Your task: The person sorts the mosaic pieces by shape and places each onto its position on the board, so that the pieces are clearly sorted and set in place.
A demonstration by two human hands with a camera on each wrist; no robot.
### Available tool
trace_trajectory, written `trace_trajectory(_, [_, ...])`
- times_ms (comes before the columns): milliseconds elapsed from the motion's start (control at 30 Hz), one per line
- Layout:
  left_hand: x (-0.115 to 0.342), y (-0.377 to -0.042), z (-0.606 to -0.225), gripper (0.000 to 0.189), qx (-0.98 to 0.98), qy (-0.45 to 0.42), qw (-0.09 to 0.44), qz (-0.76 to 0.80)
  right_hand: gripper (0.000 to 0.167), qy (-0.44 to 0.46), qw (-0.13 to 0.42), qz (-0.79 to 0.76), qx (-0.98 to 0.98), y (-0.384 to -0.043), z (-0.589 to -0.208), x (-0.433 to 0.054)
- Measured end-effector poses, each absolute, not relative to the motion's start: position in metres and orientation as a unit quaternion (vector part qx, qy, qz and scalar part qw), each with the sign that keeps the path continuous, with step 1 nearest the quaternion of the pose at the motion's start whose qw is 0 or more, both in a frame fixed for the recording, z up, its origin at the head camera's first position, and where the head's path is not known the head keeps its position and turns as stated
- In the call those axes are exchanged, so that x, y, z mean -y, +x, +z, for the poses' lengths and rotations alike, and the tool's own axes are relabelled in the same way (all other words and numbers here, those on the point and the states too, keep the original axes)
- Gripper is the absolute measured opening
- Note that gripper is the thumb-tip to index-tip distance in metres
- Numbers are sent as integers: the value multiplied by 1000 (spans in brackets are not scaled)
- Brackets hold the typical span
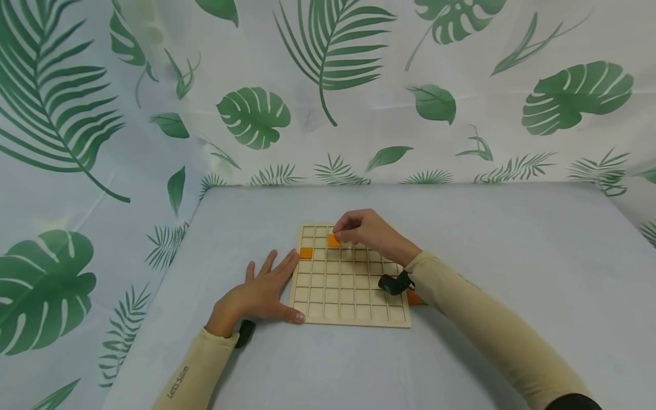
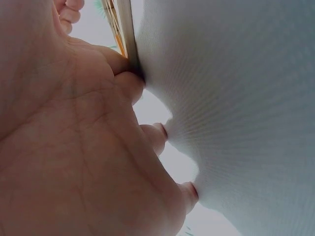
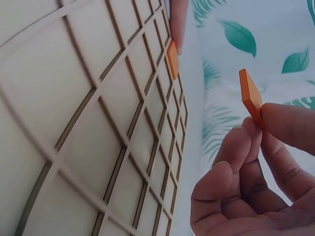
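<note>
Pale table point(image 1: 512, 239), wooden grid board point(image 1: 332, 281), left hand point(image 1: 260, 295) spread at its edge, right hand point(image 1: 371, 232) pinching orange square tile point(image 3: 251, 97) above it

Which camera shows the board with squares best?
The head view: it shows nearly the whole board, though the right hand covers some. The right wrist view shows part of it close up; the left wrist view, just a narrow strip.

Board point(image 1: 353, 324): left blocked (left hand point(image 1: 259, 294)) — near side passable.
</note>
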State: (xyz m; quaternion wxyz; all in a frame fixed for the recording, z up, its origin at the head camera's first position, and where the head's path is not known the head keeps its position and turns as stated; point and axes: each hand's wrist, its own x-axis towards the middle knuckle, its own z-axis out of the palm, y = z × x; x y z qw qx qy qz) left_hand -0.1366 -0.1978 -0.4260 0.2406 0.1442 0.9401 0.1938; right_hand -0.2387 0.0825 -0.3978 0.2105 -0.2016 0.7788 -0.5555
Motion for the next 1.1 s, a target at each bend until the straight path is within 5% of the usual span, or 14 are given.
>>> trace_trajectory(1100, [198,-136,-424,133,-941,155,238,186,8,-203,190,-567,-775,-240,-411,-47])
